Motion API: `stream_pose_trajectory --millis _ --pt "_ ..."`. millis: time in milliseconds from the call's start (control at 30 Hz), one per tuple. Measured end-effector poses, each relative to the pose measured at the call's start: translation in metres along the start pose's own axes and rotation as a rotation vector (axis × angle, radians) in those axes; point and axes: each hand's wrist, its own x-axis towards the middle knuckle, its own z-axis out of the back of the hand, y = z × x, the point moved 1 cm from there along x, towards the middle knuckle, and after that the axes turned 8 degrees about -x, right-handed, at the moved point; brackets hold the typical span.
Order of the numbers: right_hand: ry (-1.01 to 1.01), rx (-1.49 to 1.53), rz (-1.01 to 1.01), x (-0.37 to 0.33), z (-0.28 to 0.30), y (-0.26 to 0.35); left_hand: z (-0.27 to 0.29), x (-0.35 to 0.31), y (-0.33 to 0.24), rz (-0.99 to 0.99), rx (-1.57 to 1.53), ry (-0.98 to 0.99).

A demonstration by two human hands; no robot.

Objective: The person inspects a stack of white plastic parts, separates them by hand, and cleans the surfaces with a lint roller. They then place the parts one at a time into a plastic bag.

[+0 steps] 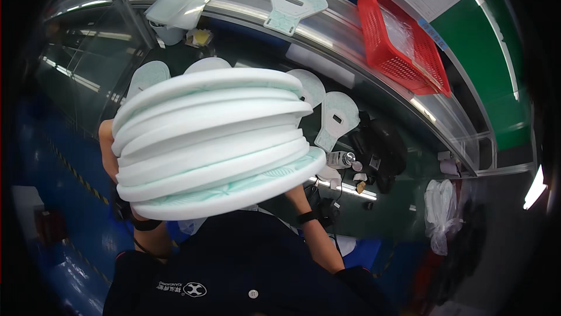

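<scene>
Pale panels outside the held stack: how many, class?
5 visible: rail panel; across the table, leftmost panel, second panel, third panel, rightmost panel. The stack may hide more.

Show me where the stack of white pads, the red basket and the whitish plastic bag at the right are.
Stack of white pads (213,140): head view, on the middle layers' edges.
Red basket (403,71): head view, on its perforated wall.
Whitish plastic bag (439,213): head view, on its crumpled middle.

Stacked white pads (210,140) hide much of the left hand (107,146) and right hand (297,195).
</scene>
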Motion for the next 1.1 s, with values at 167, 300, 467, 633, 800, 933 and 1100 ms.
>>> stream_pose_trajectory --millis 167,300,467,633,800,933,1100 --pt "0.106 0.028 -0.222 -0.008 -0.033 -0.005 -0.001 -0.011 0.004 -0.074 -0.119 0.025" --pt "0.127 0.738 -0.525 -0.025 0.06 0.051 0.003 0.008 -0.005 -0.049 -0.553 0.452" --pt "-0.204 0.675 0.024 -0.055 0.231 0.201 -0.006 0.024 -0.014 -0.119 -0.506 0.602" --pt "0.261 0.437 0.733 -0.084 0.267 0.313 -0.035 0.012 -0.012 -0.143 -0.272 0.503" --pt "0.268 0.027 0.612 -0.074 0.281 0.325 -0.032 0.007 -0.012 -0.306 -0.217 0.439" --pt "0.352 -0.089 0.433 -0.075 0.295 0.294 -0.024 0.013 -0.015 -0.305 -0.259 0.343" --pt "-0.124 0.799 0.519 -0.087 0.257 0.267 -0.04 0.017 -0.031 -0.376 -0.272 0.298"
